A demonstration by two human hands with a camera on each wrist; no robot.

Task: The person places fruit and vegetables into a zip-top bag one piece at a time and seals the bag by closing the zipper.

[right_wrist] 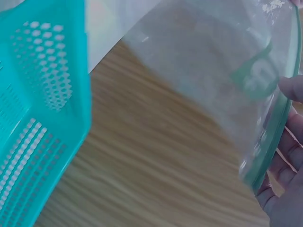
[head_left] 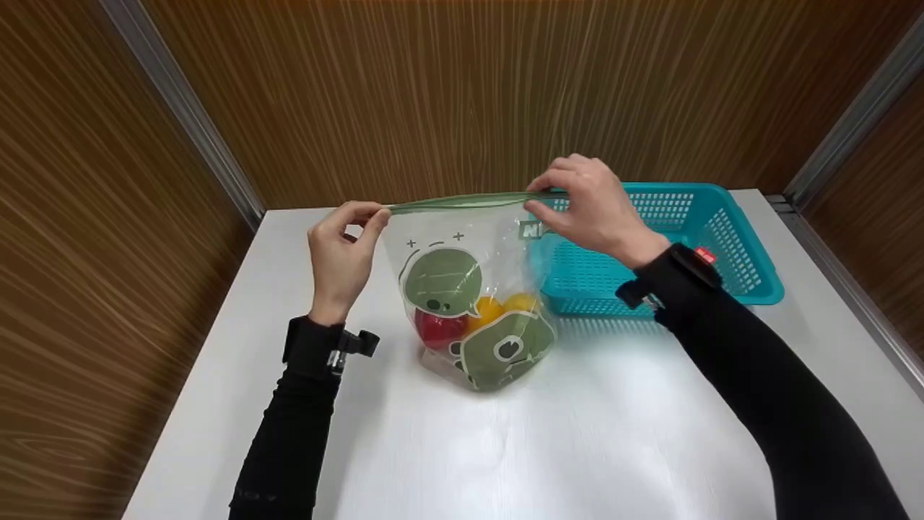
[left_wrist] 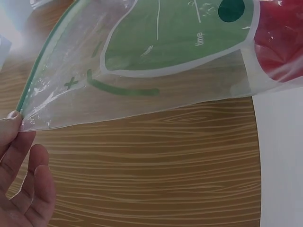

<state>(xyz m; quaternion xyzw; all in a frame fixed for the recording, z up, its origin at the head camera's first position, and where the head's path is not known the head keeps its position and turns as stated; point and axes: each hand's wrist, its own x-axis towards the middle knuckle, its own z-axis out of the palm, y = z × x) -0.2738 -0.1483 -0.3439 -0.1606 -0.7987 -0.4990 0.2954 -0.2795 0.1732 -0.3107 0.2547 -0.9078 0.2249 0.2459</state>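
A clear zip bag (head_left: 462, 231) with green cartoon prints hangs upright between both hands, its base at the white table. Inside it, low down, are a red round item (head_left: 439, 328) and yellow-orange round items (head_left: 489, 312), partly hidden by the prints. My left hand (head_left: 342, 256) pinches the top left corner of the bag between thumb and index finger, seen also in the left wrist view. Toward the other end of the green zip strip (right_wrist: 272, 146), my right hand (head_left: 592, 206) holds the edge between thumb and fingers. The strip looks nearly straight between the hands.
A teal plastic basket (head_left: 758, 278) stands at the back right, behind and beside the bag. A small red item (head_left: 705, 255) shows in it near my right wrist. Wood-patterned panels (head_left: 433, 94) enclose the white table (head_left: 577, 448) at the back and sides.
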